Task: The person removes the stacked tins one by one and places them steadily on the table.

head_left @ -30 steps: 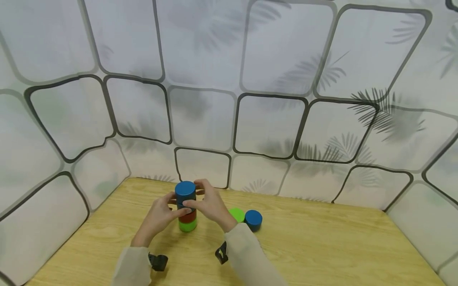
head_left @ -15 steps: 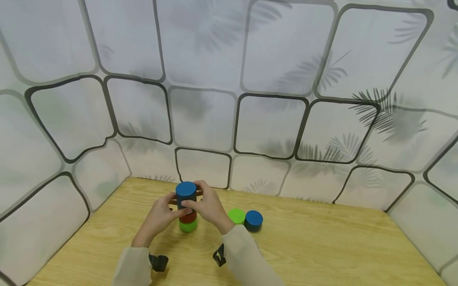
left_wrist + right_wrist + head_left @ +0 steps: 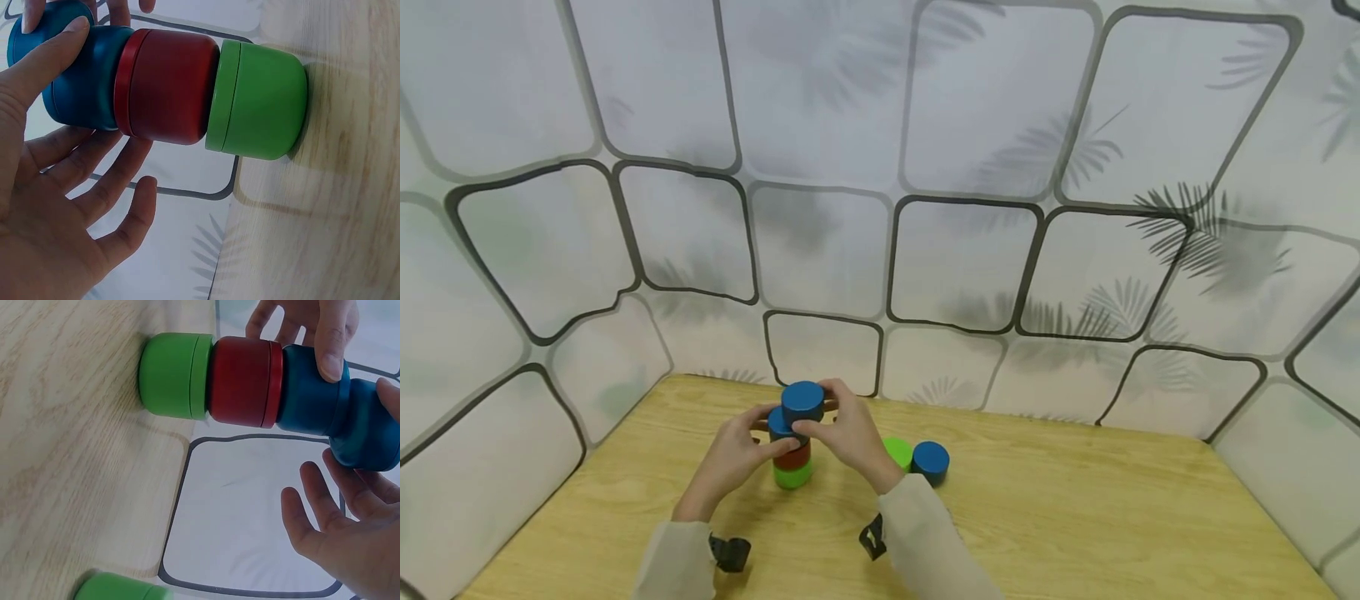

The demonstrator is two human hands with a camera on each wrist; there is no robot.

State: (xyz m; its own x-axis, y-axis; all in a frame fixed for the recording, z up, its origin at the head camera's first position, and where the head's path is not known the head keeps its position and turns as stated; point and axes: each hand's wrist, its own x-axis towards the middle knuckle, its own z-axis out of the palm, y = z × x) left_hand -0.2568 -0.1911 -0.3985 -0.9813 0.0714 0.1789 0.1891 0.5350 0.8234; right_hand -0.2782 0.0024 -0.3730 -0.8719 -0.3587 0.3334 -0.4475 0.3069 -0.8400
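A tower of small lidded tins stands on the wooden table: a green tin (image 3: pixel 792 477) at the bottom, a red tin (image 3: pixel 169 87) over it, then a lower blue tin (image 3: pixel 309 390). My left hand (image 3: pixel 733 450) grips the lower blue tin, thumb in front and fingers behind. An upper blue tin (image 3: pixel 802 400) sits off-centre to the right, overhanging the lower one. My right hand (image 3: pixel 850 433) pinches this upper tin between thumb and fingers. Its remaining fingers spread apart beside the tower in the right wrist view.
Right of the tower, partly behind my right forearm, another green tin (image 3: pixel 898 452) stands beside another blue tin (image 3: pixel 931 462). The wooden table (image 3: pixel 1075 517) ends at a patterned cloth wall (image 3: pixel 955 358) at the back. Dark wrist mounts (image 3: pixel 731 553) hang under both sleeves.
The upper blue tin has shifted right with my right hand, out of line with the tin beneath it. My left hand and the lower tins have stayed nearly in place.
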